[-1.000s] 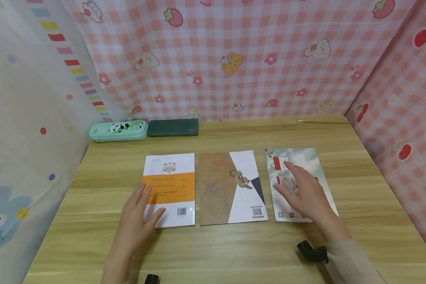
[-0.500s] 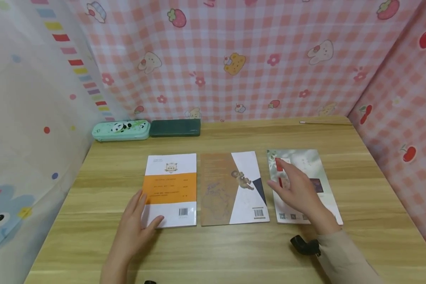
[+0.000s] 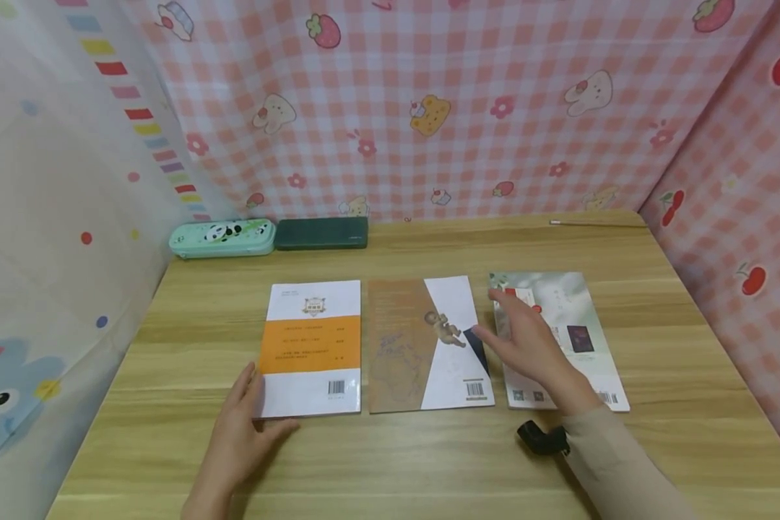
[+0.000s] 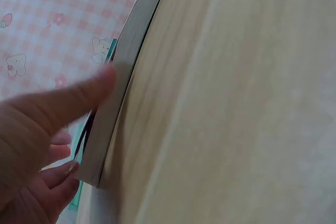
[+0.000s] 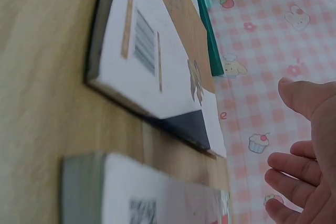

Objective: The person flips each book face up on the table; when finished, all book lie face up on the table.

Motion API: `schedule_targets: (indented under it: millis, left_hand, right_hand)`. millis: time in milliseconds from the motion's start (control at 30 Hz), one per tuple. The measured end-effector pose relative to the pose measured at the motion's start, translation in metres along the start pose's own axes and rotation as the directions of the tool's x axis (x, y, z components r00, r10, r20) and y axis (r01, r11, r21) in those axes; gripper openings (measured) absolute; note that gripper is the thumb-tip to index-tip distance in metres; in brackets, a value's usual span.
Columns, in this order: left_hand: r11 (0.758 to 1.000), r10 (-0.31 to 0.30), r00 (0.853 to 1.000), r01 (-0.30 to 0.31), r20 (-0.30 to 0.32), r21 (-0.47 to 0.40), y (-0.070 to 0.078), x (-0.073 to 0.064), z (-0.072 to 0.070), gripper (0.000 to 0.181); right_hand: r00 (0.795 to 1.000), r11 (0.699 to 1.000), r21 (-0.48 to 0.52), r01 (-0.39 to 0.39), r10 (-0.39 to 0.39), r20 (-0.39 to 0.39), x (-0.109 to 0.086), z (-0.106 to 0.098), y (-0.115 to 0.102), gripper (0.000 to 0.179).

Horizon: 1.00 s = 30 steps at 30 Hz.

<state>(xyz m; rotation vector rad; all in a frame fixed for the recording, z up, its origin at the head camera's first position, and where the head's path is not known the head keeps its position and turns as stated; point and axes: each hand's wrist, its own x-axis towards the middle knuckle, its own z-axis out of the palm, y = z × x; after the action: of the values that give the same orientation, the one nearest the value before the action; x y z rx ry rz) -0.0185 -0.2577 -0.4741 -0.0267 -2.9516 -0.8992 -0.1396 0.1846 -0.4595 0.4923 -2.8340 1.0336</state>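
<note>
Three books lie face down in a row on the wooden table. My left hand (image 3: 239,422) is at the near left corner of the white and orange book (image 3: 312,343), fingers along its left edge and thumb by its near edge. In the left wrist view the fingertips meet the corner of this book's page block (image 4: 107,124), with the thumb across it. My right hand (image 3: 539,347) hovers with spread fingers over the left side of the grey-green book (image 3: 588,310), hiding part of its cover. Its thumb tip overlaps the brown and white book (image 3: 399,347) in the middle.
At the back left, a mint pencil case with pandas (image 3: 224,238) stands beside a dark green case (image 3: 321,233). A thin stick-like brush or pencil (image 3: 598,223) lies at the back right edge. Patterned cloth (image 3: 390,108) hangs close behind the table and along both sides.
My right hand has moved left across the grey-green book toward the middle one. My left hand has slid down from over the white and orange book to its near left corner.
</note>
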Motion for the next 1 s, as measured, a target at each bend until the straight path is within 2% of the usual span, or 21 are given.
schedule_targets:
  millis: [67, 267, 367, 467, 600, 833, 1000]
  left_hand:
    - [1.0, -0.016, 1.0, 0.015, 0.02, 0.015, -0.001, -0.001, 0.0, 0.094]
    - [0.999, -0.032, 0.999, 0.032, 0.014, 0.014, -0.005, -0.003, -0.002, 0.078]
    - [1.0, -0.021, 1.0, 0.021, 0.003, 0.013, -0.006, -0.003, -0.003, 0.076]
    - [1.0, -0.009, 1.0, 0.009, -0.007, 0.02, -0.008, -0.002, -0.003, 0.074]
    - [0.999, -0.02, 1.0, 0.02, -0.003, 0.027, -0.008, -0.001, -0.003, 0.073]
    - [0.999, -0.036, 0.999, 0.036, -0.005, 0.027, -0.008, -0.001, -0.002, 0.074]
    - [0.999, -0.048, 0.999, 0.048, -0.01, 0.026, -0.007, -0.002, -0.002, 0.072]
  right_hand:
    - [1.0, 1.0, 0.001, 0.001, -0.001, 0.004, 0.004, 0.002, -0.002, 0.073]
    - [0.999, 0.999, -0.023, -0.024, 0.025, 0.035, 0.013, 0.007, -0.007, 0.076]
    - [0.998, 0.999, -0.014, -0.035, 0.035, 0.048, 0.018, 0.01, -0.009, 0.075]
    - [0.999, 1.0, -0.002, -0.009, 0.009, 0.047, 0.024, 0.013, -0.012, 0.073]
    - [0.998, 1.0, 0.002, 0.028, -0.028, 0.048, 0.031, 0.015, -0.015, 0.072]
    - [0.996, 1.0, -0.002, 0.016, -0.015, 0.089, 0.045, 0.02, -0.024, 0.071]
    - [0.994, 0.996, 0.029, 0.078, -0.08, 0.072, 0.055, 0.027, -0.027, 0.068]
